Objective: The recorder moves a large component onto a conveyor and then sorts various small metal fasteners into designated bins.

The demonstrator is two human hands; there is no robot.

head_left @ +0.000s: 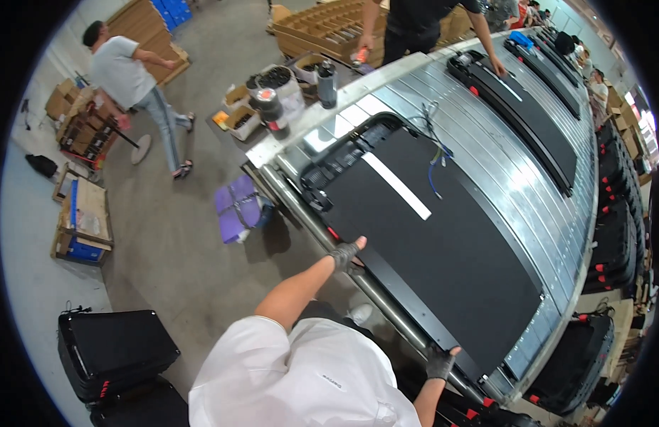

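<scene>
A flat black treadmill [443, 245] lies on the metal roller conveyor right in front of me. A white strip [397, 186] runs across its belt near the motor end, whose open housing [351, 156] shows parts inside. Loose wires [438, 153], black, blue and yellow-green, trail from that end. My left hand [346, 255], in a grey fingerless glove, grips the near side rail close to the housing. Farther along the same rail, toward the other end, my right hand [440, 363] grips it, similarly gloved. Both thumbs rest on top; the other fingers are largely hidden below the edge.
Bottles [327, 84] and boxes of small parts [240, 117] stand past the conveyor's left end. A co-worker [422, 21] touches another treadmill [518, 107] farther down the line. Someone walks at left. Stacked black units [116, 349] sit lower left; more line the right side.
</scene>
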